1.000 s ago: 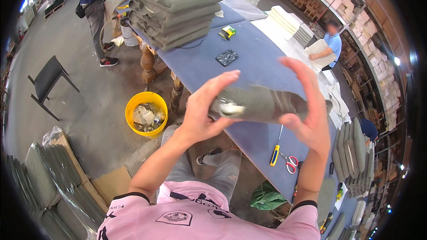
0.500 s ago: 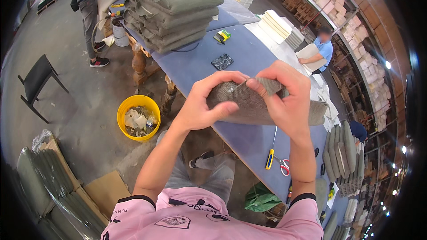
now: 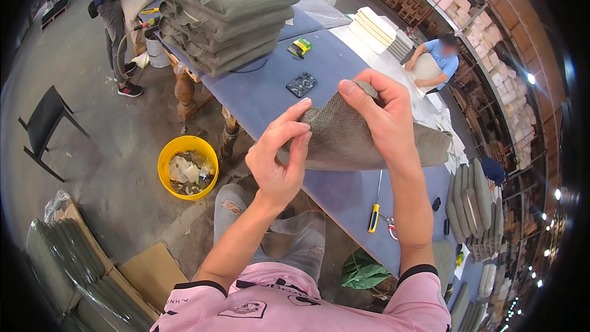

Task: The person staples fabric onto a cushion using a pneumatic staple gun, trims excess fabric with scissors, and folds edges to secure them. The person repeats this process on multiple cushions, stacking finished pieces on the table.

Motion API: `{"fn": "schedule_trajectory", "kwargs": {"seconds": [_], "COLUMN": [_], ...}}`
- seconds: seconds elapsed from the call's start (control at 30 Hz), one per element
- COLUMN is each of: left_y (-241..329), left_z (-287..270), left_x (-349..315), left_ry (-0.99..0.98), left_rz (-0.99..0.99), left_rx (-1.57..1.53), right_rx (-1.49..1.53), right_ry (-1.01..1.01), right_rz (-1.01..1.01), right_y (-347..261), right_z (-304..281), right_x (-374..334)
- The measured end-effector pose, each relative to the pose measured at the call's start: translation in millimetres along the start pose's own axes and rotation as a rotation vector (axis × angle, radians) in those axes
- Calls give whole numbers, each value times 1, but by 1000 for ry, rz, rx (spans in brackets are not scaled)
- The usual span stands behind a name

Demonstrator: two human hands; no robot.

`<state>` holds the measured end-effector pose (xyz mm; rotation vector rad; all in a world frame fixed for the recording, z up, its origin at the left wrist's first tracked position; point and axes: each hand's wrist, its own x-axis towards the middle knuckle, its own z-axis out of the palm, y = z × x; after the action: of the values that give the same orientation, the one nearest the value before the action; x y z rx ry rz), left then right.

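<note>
1. Along the lower edge, pink shirt (image 3: 307, 316) with dark cuffs; just beyond, grey jeans (image 3: 304, 243) torn at the knees.
2. At the left end of a grey-green cushion (image 3: 356, 141), left hand (image 3: 276, 157) with thumb and fingertips drawn together, pinching the cloth.
3. Over the upper edge of the same cushion, right hand (image 3: 387, 114) curled tight, thumb laid across the fabric and fingers bent behind, gripping a raised fold.
4. Cushion held between both hands, in front of a blue tabletop (image 3: 344, 61); impossible to tell whether touching it or lifted clear.
5. Near the right forearm, on the tabletop, screwdriver (image 3: 373, 218) with yellow-and-blue handle, and red-handled scissors (image 3: 391, 227), partly hidden.
6. On the floor to the left, yellow bucket (image 3: 187, 168) holding pale and dark scraps.
7. Past the cushion, on the tabletop, dark mottled rectangular object (image 3: 302, 85); farther along, small yellow-and-green box (image 3: 300, 48).
8. Farther left, tall pile of grey-green cushions (image 3: 227, 18); out on the floor, black chair (image 3: 46, 123).
9. Beyond, to the right, stacked white sheets (image 3: 372, 31) and a person in blue (image 3: 439, 61), both hands on a pale panel (image 3: 426, 71).
</note>
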<state>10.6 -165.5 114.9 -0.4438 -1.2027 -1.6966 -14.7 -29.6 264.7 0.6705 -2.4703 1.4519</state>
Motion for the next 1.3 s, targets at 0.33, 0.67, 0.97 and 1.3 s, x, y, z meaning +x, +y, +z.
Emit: {"fn": "schedule_trajectory", "kwargs": {"seconds": [0.33, 0.67, 0.97, 1.3], "left_y": [15, 17, 18, 49], "left_z": [-7, 4, 5, 9], "left_x": [14, 19, 13, -1], "left_ry": [-127, -158, -166, -43], "left_rz": [29, -123, 61, -364], "left_rx": [177, -29, 180, -213], "right_rx": [-32, -577, -836, -764], "right_ry": [-80, -262, -260, -305], "right_rz": [-387, -666, -645, -483], "right_y": [2, -40, -61, -45], "right_z": [-17, -42, -31, -20], "right_x": [-11, -20, -19, -15]}}
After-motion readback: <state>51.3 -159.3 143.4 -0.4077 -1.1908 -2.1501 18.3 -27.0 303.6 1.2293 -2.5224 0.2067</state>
